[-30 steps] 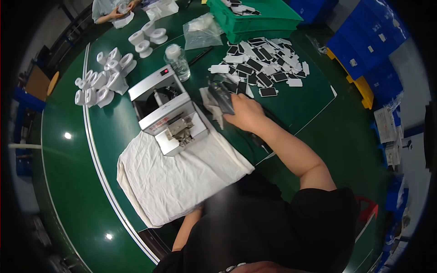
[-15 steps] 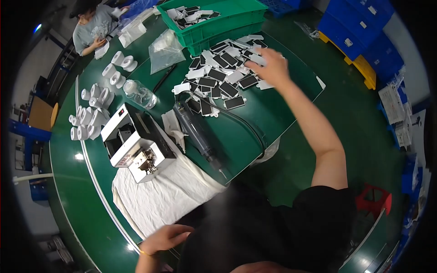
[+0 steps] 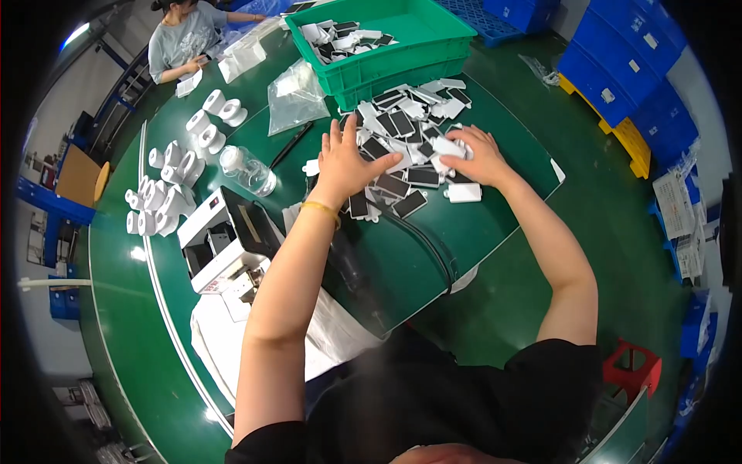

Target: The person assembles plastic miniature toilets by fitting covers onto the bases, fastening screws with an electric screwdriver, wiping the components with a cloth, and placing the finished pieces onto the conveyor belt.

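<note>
A heap of small flat rectangular pieces (image 3: 421,176), some white and some dark-faced with white tabs, lies on the green table. My left hand (image 3: 344,164) is over the heap's left side, its fingers spread and nothing held. At the right side, the thumb and fingers of my right hand (image 3: 481,158) close around a white rectangular piece (image 3: 446,147). One white piece (image 3: 464,192) lies apart just below that hand. A dark electric screwdriver (image 3: 345,263) with a black cable rests below the heap, partly hidden by my left forearm.
Stacked green crates (image 3: 402,68) holding similar pieces stand behind the heap. Left of it are a plastic bag (image 3: 297,97), a black pen-like stick (image 3: 291,145), a clear bottle (image 3: 247,172), white rounded parts (image 3: 171,203) and a white-and-black machine (image 3: 224,240) on white cloth (image 3: 212,332). Another person (image 3: 185,39) works far left.
My left hand has risen from the near table edge to the heap, fingers spread. My right hand has shifted slightly down the heap's right side. The view has shifted a little.
</note>
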Available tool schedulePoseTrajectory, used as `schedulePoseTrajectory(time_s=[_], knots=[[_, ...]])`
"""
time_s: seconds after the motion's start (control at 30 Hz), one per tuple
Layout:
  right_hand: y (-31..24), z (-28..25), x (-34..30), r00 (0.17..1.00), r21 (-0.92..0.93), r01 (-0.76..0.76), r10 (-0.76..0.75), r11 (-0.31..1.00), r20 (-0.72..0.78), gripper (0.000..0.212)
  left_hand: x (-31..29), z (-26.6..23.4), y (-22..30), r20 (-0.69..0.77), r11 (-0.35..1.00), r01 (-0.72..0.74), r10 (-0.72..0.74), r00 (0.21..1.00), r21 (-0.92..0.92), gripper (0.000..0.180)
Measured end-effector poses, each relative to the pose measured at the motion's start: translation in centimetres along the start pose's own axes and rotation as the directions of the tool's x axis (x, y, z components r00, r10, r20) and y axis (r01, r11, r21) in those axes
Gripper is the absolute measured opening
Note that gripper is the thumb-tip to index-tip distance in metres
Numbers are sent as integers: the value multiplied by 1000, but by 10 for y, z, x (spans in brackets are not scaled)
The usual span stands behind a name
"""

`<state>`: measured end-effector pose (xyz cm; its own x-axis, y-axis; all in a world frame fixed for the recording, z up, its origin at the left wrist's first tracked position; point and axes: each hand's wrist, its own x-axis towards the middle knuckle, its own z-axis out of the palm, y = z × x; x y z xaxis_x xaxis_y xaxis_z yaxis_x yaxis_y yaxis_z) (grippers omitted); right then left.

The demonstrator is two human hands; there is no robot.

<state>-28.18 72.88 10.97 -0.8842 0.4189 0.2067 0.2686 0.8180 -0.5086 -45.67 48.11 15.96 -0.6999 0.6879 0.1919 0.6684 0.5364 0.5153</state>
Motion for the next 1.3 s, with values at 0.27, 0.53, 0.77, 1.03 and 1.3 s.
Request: schedulePoseTrajectory(time_s=[0.27, 0.53, 0.77, 1.03, 1.3], knots=[[48, -10, 134, 974, 50, -170, 175, 984, -145, 72, 51, 39, 13, 59, 959, 197, -212, 975, 202, 114], [0, 20, 139, 952, -45, -280, 284, 959, 117, 79, 46, 46, 9, 130, 964, 107, -142, 981, 242, 105], [6, 18, 106, 976, 10, -195, 193, 981, 104, 70, 26, 64, 33, 142, 987, 4, -27, 989, 159, 113], [31, 7, 111, 986, 177, -114, 89, 978, 141, 48, 17, 65, 35, 58, 988, -151, 149, 987, 19, 103], [-50, 32, 149, 990, -119, -34, 50, 992, 133, 62, 59, 24, -40, -99, 996, 73, -67, 993, 57, 98]])
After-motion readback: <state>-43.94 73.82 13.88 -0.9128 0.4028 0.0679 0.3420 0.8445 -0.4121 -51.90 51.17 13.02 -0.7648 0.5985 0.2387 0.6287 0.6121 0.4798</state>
